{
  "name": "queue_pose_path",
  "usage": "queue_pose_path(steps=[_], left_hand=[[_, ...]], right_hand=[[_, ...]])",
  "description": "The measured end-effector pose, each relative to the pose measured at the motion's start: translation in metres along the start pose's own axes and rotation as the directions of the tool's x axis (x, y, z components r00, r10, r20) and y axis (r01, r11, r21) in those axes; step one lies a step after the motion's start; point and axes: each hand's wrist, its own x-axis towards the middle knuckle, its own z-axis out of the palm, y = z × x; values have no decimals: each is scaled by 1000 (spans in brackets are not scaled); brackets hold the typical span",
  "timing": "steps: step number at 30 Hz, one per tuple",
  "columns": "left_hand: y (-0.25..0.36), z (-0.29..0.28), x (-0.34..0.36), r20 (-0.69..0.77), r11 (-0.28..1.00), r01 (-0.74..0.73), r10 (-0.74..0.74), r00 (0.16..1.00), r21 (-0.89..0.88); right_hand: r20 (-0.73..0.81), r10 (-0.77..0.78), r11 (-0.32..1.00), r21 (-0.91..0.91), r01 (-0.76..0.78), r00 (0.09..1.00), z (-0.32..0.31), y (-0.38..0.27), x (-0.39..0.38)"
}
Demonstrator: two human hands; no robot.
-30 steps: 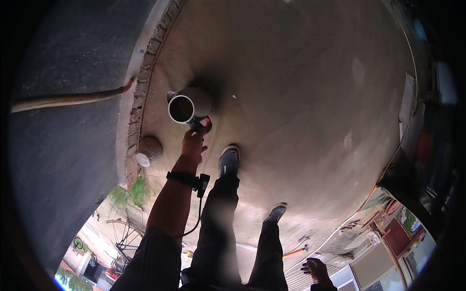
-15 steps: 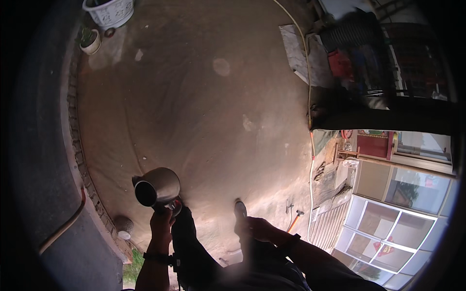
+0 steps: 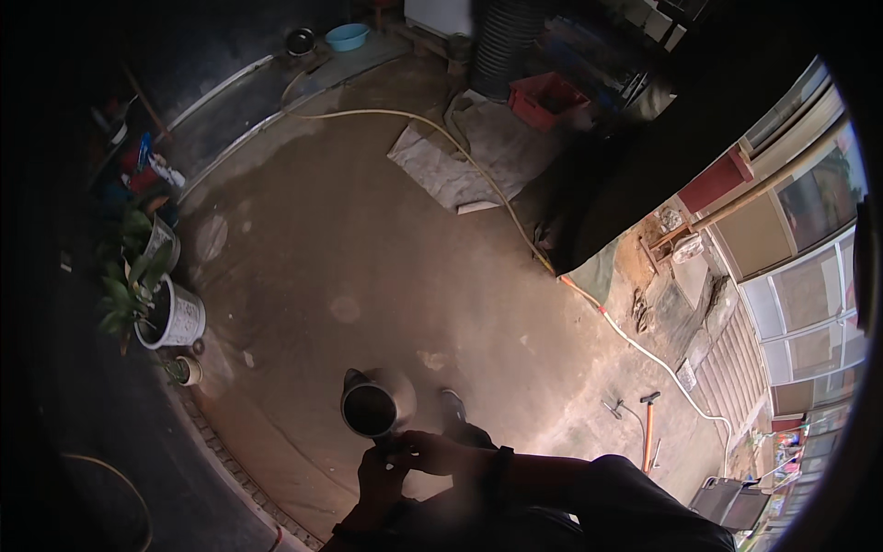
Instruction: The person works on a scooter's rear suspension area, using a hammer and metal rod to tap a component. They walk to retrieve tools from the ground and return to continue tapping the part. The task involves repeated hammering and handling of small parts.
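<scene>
A metal electric kettle point(image 3: 397, 396) stands out before me over the floor, its dark round mouth facing up and its pointed spout at the far left. My left hand point(image 3: 377, 478) is closed round its dark handle. My right hand point(image 3: 434, 454) has its fingers bent in against the handle, right beside the left hand. Shadow and overlapping fingers hide what, if anything, the right fingers grip. The inside of the kettle is too dark to make out.
Potted plants point(image 3: 175, 317) line the left edge by a low brick border. A yellow hose point(image 3: 487, 179) curves across the floor past a grey sheet point(image 3: 451, 166) and a red crate point(image 3: 547, 99). An orange-handled tool point(image 3: 648, 432) lies at right. A blue basin point(image 3: 347, 38) sits far off.
My view has swung leftward and farther out. My right hand has come from hanging apart on the right to the kettle's handle, beside my left hand. The kettle stays in my left hand.
</scene>
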Motion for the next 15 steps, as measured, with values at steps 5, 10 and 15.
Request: queue_pose_path(steps=[5, 10, 15], left_hand=[[98, 16, 112, 197, 953, -202, 158, 968, 227], [135, 13, 258, 465, 972, -154, 220, 858, -177], [205, -44, 408, 502, 989, -63, -13, 865, 134]], right_hand=[[-304, -23, 999, -33, 13, 952, -130, -28, 38], [-421, 136, 990, 22, -139, 897, -275, -44, 74], [-480, 550, 819, 469, -330, 683, -418, -68, 63]])
